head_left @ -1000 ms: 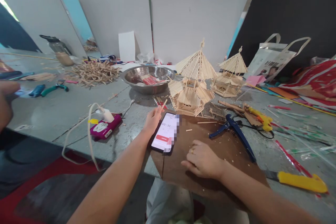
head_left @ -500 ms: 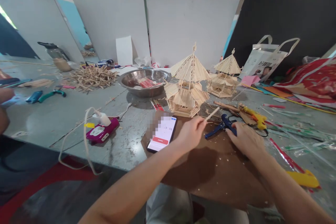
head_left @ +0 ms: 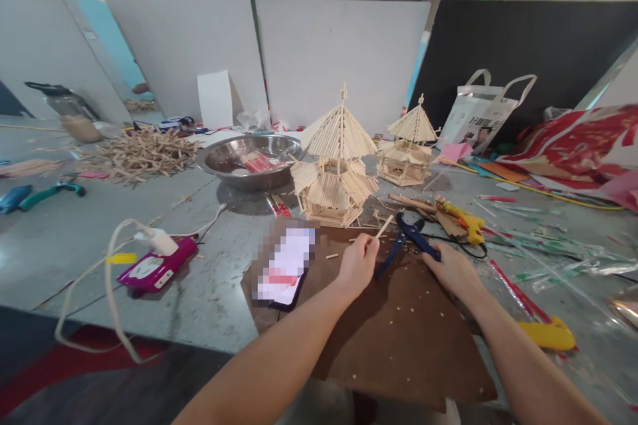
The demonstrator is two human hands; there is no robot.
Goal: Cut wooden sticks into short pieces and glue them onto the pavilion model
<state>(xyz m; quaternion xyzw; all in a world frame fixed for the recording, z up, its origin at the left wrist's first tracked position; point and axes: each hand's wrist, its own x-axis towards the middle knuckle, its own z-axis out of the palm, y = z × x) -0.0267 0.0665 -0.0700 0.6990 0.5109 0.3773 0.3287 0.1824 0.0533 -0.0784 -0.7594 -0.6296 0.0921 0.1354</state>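
Note:
Between the fingertips of my left hand (head_left: 359,264) is a short pale wooden stick (head_left: 384,226), its free end pointing up and right. My right hand (head_left: 452,270) grips one handle of dark blue pliers (head_left: 411,234), whose handles are spread apart over the brown board (head_left: 383,319). The pliers' jaws lie partly hidden among small scraps. Just beyond my left hand stands a two-tiered pavilion model (head_left: 339,166) built of wooden sticks. A small stick piece (head_left: 331,255) lies on the board left of the pliers.
A smaller stick pavilion (head_left: 406,146) stands behind on the right. A phone (head_left: 283,269) lies left of my hands, near a purple power strip (head_left: 158,267). A steel bowl (head_left: 219,163), a stick pile (head_left: 144,154), a yellow glue gun (head_left: 468,224) and plastic wrappers (head_left: 563,252) surround the board.
My view has turned slightly right. The pliers are lifted and tilted, with my right hand now farther down the handle. A small stick piece now shows on the board.

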